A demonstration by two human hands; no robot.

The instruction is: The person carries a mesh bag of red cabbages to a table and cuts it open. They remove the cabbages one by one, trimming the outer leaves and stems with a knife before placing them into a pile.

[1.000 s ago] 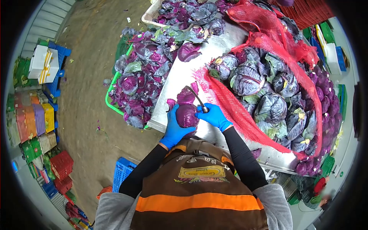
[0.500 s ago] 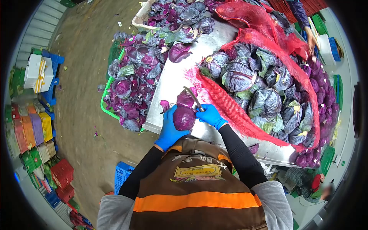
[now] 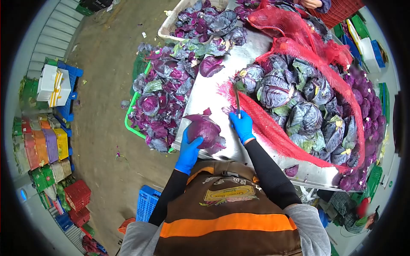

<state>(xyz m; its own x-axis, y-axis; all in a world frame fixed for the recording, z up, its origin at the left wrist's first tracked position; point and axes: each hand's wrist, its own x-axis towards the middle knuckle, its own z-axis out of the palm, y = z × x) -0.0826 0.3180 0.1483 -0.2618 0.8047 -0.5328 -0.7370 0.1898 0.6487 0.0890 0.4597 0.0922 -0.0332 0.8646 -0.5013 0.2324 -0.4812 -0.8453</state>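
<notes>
My left hand (image 3: 187, 152), in a blue glove, is closed around the lower left side of a red cabbage (image 3: 204, 131). Some outer leaves of this cabbage stand away from the head. My right hand (image 3: 242, 127), gloved in blue too, grips a knife with a curved blade (image 3: 237, 98), its tip pointing away from me. The blade is apart from the cabbage, beside the edge of a red mesh sack (image 3: 267, 131). Inside the opened sack lie several untrimmed red cabbages (image 3: 304, 116). Both hands are over the near edge of a metal table (image 3: 192, 102).
Left of the table, a green-rimmed crate (image 3: 130, 112) overflows with purple leaves (image 3: 164, 91). A white crate (image 3: 164, 30) with more leaves stands beyond it. Trimmed cabbages (image 3: 371, 102) are heaped at right. Another person's hand (image 3: 311, 3) shows at the top, near a red crate (image 3: 341, 10).
The knife has moved from beside the cabbage to the right, its blade now more upright. In my left hand the cabbage has turned and its leaves are looser. The other person's hand has moved up and left.
</notes>
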